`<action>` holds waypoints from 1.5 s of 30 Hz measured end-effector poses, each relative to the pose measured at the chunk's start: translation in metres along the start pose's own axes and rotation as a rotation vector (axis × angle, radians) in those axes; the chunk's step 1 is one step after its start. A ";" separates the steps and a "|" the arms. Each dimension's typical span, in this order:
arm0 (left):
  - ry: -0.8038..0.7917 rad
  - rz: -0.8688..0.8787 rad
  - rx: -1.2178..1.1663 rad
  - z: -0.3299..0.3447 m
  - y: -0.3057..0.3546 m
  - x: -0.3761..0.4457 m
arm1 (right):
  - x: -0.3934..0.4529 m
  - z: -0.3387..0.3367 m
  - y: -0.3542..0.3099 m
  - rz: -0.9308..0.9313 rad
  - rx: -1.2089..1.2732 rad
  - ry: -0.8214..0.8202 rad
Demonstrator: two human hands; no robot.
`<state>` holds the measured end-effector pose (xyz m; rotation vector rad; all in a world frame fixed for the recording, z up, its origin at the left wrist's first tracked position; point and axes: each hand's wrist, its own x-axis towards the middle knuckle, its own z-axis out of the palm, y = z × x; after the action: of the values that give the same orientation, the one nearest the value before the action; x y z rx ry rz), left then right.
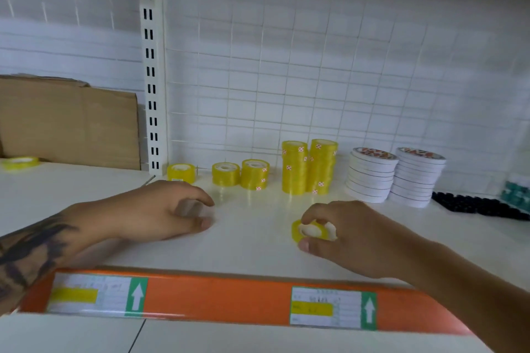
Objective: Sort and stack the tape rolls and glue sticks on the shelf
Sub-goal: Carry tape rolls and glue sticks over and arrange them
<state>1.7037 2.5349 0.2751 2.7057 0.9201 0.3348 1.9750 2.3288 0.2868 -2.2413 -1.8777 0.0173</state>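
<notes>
Shelf (252, 255), white, w/ orange edge strip (218, 299) along the front and wire grid (286, 71) at the back. Cardboard (68, 120) leans at back left. Two white roll stacks (395, 178) back right, two tall yellow stacks (308, 167) just left of them, then shorter yellow stacks (241, 175) and a single roll (181, 172) by the upright. Bare shelf between the hands and the back row. Right hand (352, 238) pinches a yellow roll (311, 231) w/ fingers on top and thumb below, roll at the fingertips, near mid-shelf. Left hand (160, 209) rests on the shelf, fingers loosely curled, holding nothing.
</notes>
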 end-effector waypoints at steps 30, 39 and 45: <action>0.249 0.128 -0.407 0.009 0.122 0.065 | -0.018 -0.003 0.085 0.014 0.220 0.058; 0.496 -0.099 -0.450 -0.019 0.126 0.162 | -0.012 0.003 0.093 0.091 0.119 -0.085; 0.453 -0.080 -0.444 -0.008 0.133 0.179 | -0.010 0.004 0.096 0.084 0.116 -0.075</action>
<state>1.9145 2.5462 0.3481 2.2130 0.9240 1.0306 2.0654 2.3041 0.2646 -2.2684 -1.7688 0.2209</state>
